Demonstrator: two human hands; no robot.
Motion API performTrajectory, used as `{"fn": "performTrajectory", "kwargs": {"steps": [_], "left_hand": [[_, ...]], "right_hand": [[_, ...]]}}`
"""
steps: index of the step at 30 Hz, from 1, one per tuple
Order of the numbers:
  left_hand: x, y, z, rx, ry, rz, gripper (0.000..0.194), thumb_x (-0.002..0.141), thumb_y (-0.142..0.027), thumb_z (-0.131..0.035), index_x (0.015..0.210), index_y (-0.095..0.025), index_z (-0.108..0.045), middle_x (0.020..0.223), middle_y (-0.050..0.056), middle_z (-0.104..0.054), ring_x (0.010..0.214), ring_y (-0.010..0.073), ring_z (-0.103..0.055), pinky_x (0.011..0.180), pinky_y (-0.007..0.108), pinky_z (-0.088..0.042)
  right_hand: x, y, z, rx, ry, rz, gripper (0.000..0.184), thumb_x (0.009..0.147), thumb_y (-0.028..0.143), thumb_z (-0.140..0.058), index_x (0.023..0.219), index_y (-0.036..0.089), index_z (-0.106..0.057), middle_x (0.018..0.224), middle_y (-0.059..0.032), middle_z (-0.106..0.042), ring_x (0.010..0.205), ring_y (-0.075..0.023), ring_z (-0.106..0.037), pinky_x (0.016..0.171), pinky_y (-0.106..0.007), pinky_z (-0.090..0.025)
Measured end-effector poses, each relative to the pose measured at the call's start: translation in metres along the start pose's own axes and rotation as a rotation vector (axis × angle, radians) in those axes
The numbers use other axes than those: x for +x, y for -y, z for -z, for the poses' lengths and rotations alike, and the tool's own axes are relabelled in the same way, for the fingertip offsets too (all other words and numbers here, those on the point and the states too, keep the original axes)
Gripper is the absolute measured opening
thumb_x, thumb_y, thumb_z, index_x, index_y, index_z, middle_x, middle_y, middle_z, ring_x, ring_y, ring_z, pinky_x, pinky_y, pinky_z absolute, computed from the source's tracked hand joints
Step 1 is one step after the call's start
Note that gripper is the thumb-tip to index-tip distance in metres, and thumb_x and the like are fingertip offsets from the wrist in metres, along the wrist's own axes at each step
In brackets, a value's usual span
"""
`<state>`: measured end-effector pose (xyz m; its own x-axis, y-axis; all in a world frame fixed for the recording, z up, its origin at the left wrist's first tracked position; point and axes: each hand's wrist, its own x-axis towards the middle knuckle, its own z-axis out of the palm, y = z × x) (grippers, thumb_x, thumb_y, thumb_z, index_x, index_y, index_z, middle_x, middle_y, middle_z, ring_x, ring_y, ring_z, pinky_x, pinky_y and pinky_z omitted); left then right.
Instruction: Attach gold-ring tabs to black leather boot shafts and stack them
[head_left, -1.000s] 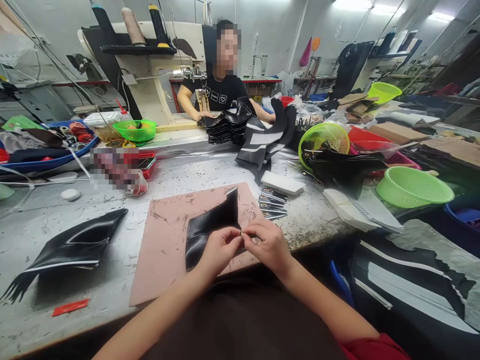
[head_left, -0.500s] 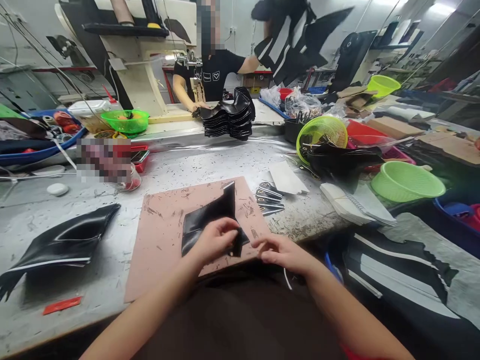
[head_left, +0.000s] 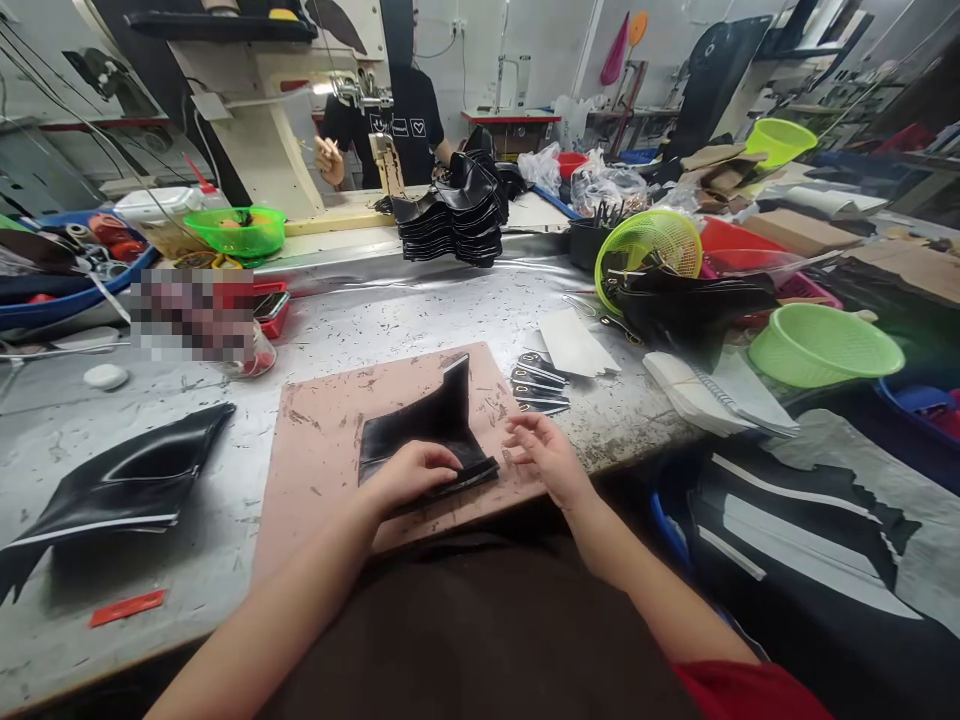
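A black leather piece (head_left: 420, 430) lies on a pink cutting mat (head_left: 322, 450) at the near edge of the table. My left hand (head_left: 409, 472) rests on the piece's near edge, fingers curled down over it. My right hand (head_left: 544, 455) hovers just right of the piece above the mat's corner, fingers loosely spread, nothing in them. Several small black tabs with metal rings (head_left: 538, 385) lie beyond my right hand.
Another black leather piece (head_left: 120, 485) lies at the left. A stack of black pieces (head_left: 454, 215) sits by the sewing machine (head_left: 277, 120), where a co-worker (head_left: 397, 115) stands. Green baskets (head_left: 825, 345), a notebook (head_left: 712, 395), a red strip (head_left: 124, 607) and black-and-white fabric (head_left: 810, 540) surround me.
My hands came apart: the left pressed the leather piece flat on the mat, the right moved right and opened. The co-worker lifted striped fabric off the table and it is gone from view.
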<state>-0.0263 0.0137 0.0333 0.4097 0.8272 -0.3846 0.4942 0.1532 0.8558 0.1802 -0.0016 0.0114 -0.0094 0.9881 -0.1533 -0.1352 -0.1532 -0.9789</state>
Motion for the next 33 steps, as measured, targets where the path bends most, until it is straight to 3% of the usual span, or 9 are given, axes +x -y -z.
{"fn": "performTrajectory", "kwargs": {"steps": [4,10,16,21,27,33], "left_hand": [[0.003,0.008,-0.001,0.039,0.005,0.010,0.018,0.064,-0.027,-0.057,0.075,-0.018,-0.068,0.068,0.000,-0.065,0.061,0.0143,-0.057,0.051,0.021,-0.044],[0.004,0.012,0.001,0.136,0.000,-0.010,0.018,0.066,-0.029,-0.056,0.077,-0.020,-0.068,0.079,-0.001,-0.067,0.076,0.0168,-0.060,0.072,0.025,-0.046],[0.005,0.012,0.000,0.233,-0.009,-0.002,0.020,0.068,-0.029,-0.054,0.079,-0.021,-0.068,0.083,-0.001,-0.068,0.082,0.0189,-0.061,0.075,0.026,-0.045],[0.004,0.009,-0.004,0.294,-0.023,-0.007,0.020,0.068,-0.028,-0.052,0.079,-0.021,-0.067,0.083,-0.001,-0.068,0.082,0.0188,-0.061,0.071,0.025,-0.046],[0.002,0.006,-0.005,0.350,-0.061,-0.014,0.015,0.068,-0.025,-0.052,0.077,-0.021,-0.065,0.080,-0.002,-0.067,0.078,0.0166,-0.061,0.069,0.024,-0.044],[-0.003,0.008,0.003,0.346,-0.065,0.070,0.013,0.069,-0.033,-0.055,0.073,-0.020,-0.054,0.056,-0.005,-0.056,0.049,0.0130,-0.056,0.047,0.022,-0.039]], "right_hand": [[-0.001,-0.003,0.020,-0.037,-0.109,-0.027,0.036,0.065,0.050,-0.063,0.084,0.019,-0.057,0.083,-0.0012,-0.055,0.071,-0.0121,-0.056,0.051,-0.020,-0.048],[-0.011,-0.013,0.030,-0.105,-0.123,-0.047,0.038,0.064,0.051,-0.063,0.082,0.018,-0.058,0.076,-0.0014,-0.057,0.072,-0.0150,-0.058,0.053,-0.022,-0.048],[-0.018,-0.013,0.032,-0.241,-0.071,0.000,0.032,0.071,0.046,-0.057,0.085,0.018,-0.057,0.071,-0.0028,-0.059,0.072,-0.0184,-0.060,0.057,-0.028,-0.050],[-0.026,-0.009,0.021,-0.559,0.060,0.283,0.015,0.078,0.025,-0.047,0.086,0.018,-0.057,0.084,-0.0057,-0.061,0.077,-0.0169,-0.059,0.067,-0.030,-0.049],[-0.033,-0.017,0.004,-0.979,0.285,0.740,0.033,0.074,0.005,-0.037,0.098,0.015,-0.056,0.091,-0.0082,-0.064,0.085,-0.0178,-0.057,0.078,-0.033,-0.043],[-0.036,-0.013,0.000,-1.203,0.366,0.821,0.042,0.072,0.001,-0.037,0.108,0.015,-0.055,0.093,-0.0050,-0.065,0.084,-0.0151,-0.056,0.084,-0.032,-0.034]]}}
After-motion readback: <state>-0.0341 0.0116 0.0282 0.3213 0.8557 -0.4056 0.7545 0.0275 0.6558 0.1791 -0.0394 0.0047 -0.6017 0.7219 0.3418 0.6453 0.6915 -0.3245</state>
